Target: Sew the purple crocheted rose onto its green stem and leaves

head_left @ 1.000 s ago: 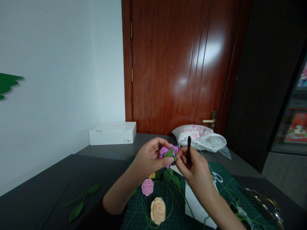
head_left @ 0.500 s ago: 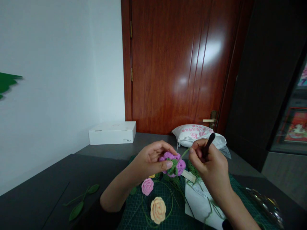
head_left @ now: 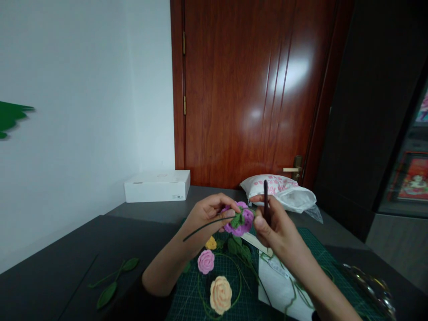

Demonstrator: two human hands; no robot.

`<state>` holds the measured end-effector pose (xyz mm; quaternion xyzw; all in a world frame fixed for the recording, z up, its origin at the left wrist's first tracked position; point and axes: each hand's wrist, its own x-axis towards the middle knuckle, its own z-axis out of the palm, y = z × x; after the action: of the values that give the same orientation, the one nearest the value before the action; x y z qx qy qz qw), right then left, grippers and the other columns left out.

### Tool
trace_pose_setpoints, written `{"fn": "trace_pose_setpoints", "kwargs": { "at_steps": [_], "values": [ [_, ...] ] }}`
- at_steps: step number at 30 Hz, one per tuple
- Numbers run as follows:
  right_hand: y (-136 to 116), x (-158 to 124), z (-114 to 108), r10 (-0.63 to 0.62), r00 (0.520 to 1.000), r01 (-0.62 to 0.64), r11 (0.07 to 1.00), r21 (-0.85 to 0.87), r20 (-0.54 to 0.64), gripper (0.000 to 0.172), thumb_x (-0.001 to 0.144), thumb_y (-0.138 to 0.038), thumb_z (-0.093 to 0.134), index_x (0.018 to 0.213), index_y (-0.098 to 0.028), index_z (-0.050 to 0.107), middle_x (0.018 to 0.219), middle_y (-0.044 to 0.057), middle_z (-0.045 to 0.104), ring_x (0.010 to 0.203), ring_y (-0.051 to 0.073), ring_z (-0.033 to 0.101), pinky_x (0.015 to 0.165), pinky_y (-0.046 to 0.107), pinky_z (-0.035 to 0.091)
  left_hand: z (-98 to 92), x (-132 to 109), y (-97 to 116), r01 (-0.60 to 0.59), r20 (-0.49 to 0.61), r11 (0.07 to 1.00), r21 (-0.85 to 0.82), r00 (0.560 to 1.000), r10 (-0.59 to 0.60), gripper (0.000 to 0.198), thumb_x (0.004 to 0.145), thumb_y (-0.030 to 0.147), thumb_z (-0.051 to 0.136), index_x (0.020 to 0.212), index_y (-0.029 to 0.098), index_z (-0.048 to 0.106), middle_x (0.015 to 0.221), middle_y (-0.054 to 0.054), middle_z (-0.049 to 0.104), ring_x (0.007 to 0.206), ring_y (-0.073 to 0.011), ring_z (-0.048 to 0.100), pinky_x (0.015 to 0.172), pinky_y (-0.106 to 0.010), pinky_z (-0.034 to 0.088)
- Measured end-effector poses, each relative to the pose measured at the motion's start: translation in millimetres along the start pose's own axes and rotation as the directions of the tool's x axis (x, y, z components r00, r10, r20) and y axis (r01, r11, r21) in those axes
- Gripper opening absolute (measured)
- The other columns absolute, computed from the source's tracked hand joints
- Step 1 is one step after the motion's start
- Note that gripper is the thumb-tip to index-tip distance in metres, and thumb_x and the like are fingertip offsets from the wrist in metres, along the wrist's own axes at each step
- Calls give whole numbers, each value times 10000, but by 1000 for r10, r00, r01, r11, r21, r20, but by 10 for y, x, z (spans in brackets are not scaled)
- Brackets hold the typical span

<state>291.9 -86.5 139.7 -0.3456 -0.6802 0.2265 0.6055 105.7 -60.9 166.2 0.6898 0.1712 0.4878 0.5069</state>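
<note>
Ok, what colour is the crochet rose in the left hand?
The rose is pinkish purple, shown best in the head view.

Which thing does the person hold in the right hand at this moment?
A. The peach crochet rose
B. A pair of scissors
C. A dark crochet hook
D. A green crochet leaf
C. The right hand grips a dark crochet hook upright, beside the purple crochet rose held in the left hand.
</note>
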Motion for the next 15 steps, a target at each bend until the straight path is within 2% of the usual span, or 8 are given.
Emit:
{"fn": "trace_pose_setpoints", "kwargs": {
  "at_steps": [2,5,9,15],
  "values": [
    [13,-26,59,28,999,-28,1000,-3,38,398,849,-498,670,1077,-197,545,724,-25,516,575,130,473,508,242,416,9,7,0,-9,-20,1000,1,1000,9,43,855,193,699,889,167,693,885,-17,644,763,-118,584,653,-209,446],
    [21,-56,129,106,994,-107,994,39,23,339,845,-501,671,960,-194,584,770,10,560,634,144,497,527,241,426,32,8,8,-37,-10,999,9,999,37,56,852,187,699,901,160,695,876,-23,650,811,-133,601,700,-224,469],
    [-13,-64,147,205,977,-212,955,209,54,367,855,-532,647,1021,-210,592,814,12,563,638,136,507,504,223,424,34,5,-4,-55,-5,998,-11,998,55,77,844,185,705,913,156,684,868,-17,644,788,-122,599,714,-231,477],
    [-53,-42,130,239,963,-269,889,371,127,303,843,-494,695,922,-236,558,759,-47,482,524,65,389,429,169,319,21,14,-53,-116,15,992,-42,993,117,167,751,120,750,900,153,682,865,-27,642,857,-157,612,747,-267,495]
  ]
}}
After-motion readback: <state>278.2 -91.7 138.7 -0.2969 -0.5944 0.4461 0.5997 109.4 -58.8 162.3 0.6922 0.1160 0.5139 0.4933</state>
